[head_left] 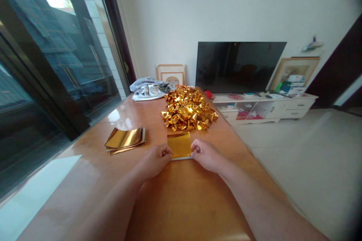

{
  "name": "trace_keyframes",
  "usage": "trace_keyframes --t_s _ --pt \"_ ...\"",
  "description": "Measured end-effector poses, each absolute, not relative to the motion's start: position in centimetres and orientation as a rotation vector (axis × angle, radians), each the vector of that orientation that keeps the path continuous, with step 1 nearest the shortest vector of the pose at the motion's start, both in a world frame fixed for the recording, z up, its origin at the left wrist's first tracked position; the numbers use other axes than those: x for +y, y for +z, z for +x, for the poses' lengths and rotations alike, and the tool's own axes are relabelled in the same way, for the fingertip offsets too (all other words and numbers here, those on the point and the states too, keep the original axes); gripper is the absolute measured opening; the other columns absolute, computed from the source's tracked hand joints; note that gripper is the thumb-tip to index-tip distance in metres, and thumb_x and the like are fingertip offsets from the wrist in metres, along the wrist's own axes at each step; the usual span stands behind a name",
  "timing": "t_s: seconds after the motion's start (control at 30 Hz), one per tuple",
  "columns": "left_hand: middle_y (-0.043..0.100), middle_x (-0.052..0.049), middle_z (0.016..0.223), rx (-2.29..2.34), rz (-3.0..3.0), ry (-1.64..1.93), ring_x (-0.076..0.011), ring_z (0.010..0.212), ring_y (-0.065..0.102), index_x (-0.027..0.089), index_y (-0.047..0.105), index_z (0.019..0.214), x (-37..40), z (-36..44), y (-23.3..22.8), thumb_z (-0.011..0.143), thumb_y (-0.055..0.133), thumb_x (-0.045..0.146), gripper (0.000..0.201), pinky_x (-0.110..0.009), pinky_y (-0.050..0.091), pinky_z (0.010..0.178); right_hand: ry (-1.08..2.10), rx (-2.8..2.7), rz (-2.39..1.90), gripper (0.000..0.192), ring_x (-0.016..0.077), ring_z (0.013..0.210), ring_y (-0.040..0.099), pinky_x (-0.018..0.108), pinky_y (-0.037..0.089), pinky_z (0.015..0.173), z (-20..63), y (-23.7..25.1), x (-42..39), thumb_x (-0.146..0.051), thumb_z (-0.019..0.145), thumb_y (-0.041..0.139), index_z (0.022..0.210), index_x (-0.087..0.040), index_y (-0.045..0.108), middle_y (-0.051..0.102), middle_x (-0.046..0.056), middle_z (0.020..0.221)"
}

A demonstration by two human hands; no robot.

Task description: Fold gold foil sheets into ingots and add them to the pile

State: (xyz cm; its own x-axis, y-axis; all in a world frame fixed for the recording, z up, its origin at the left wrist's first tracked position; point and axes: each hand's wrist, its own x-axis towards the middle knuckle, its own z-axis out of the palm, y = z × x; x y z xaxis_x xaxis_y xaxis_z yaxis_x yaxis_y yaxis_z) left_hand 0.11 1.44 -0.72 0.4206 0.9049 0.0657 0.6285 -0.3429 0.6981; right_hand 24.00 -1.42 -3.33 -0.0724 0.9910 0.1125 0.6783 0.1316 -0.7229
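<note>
A sheet of gold foil paper (179, 144) lies on the wooden table in front of me, with a thin pale strip along its near edge. My left hand (158, 159) pinches the near left corner, fingers curled. At the near right corner, my right hand (205, 155) pinches the same sheet between thumb and fingers. Left of my hands sits a stack of gold foil sheets (124, 138), slightly curled. Just beyond the held sheet, a heap of folded gold foil pieces (188, 109) spreads over the table.
Grey cloth (148, 89) is bunched at the table's (183, 203) far left end. A pale sheet (42, 192) lies at the near left edge. Beyond the table stand a white low cabinet (288, 107), a television (240, 67) and a framed picture (171, 73). Glass doors (56, 56) line the left.
</note>
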Motion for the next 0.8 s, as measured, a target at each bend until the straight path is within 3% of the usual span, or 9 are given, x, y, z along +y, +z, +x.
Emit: trace_keyframes --t_s 0.6,0.8 --pt "0.065 -0.003 0.082 1.352 2.484 0.555 -0.0176 0.080 0.057 0.019 0.061 0.081 1.3 0.7 -1.6 0.082 0.051 0.015 0.011 -0.027 0.037 0.069 0.574 -1.820 -1.684 0.013 0.0116 0.065 0.054 0.023 0.027 0.055 23.7 -3.2 -1.6 -0.016 0.076 0.062 0.086 -0.022 0.056 0.064 -0.004 0.074" --pt "0.064 -0.006 0.099 1.370 2.636 0.525 -0.0220 0.094 0.055 0.021 0.066 0.098 0.3 0.9 -0.3 0.085 0.053 0.017 0.019 -0.032 0.042 0.080 0.553 -1.844 -1.708 0.014 0.0118 0.065 0.053 0.023 0.027 0.057 23.5 -2.9 -1.7 -0.016 0.076 0.062 0.087 -0.023 0.056 0.064 -0.004 0.074"
